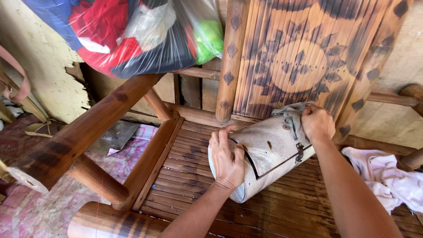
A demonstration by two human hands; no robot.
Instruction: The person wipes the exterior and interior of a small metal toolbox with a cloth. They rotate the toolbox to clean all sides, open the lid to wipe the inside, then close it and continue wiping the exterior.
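A rolled grey bag (264,154) is shown lying on the slatted seat of a bamboo chair (185,176), against the carved backrest (299,57). The left hand (226,158) is laid flat over the roll's near end with fingers slightly spread, while the right hand (316,123) is closed with fingers pinching the strapped upper edge. A white cloth (387,176) is seen to the right and a plastic sack of clothes (132,31) above the armrest

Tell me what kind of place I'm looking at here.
Probably a lived-in room of a simple home. A bamboo bench with a burnt flower pattern on its backrest stands against a chipped plaster wall; a clear bag of clothes hangs above it, and a sandal lies on the floor.
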